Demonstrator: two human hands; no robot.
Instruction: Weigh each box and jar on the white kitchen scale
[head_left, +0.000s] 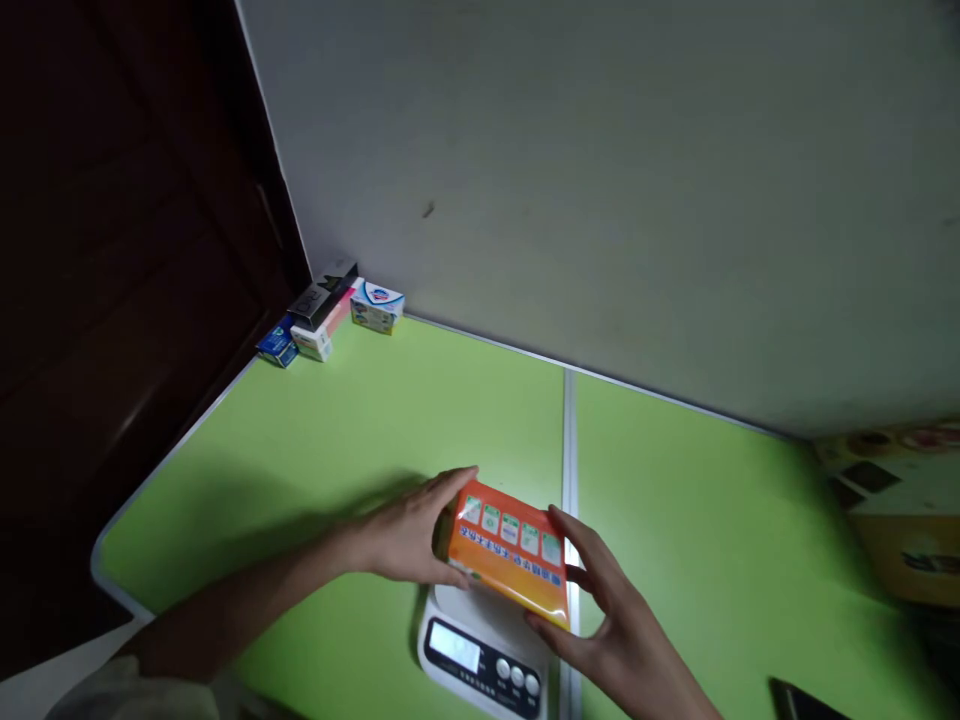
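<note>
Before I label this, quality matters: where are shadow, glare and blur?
All in the head view: soft shadow on the green table beside the left arm; glint on the orange pack; scale display washed out; printed item at far right blurred.

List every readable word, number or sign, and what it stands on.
Nothing reads with certainty.
Orange pack: blue characters, too blurred.
White scale: display unreadable; button labels too small.
Black box, blue box, white-and-blue box: markings too small.
Carton at right: blurred.
</note>
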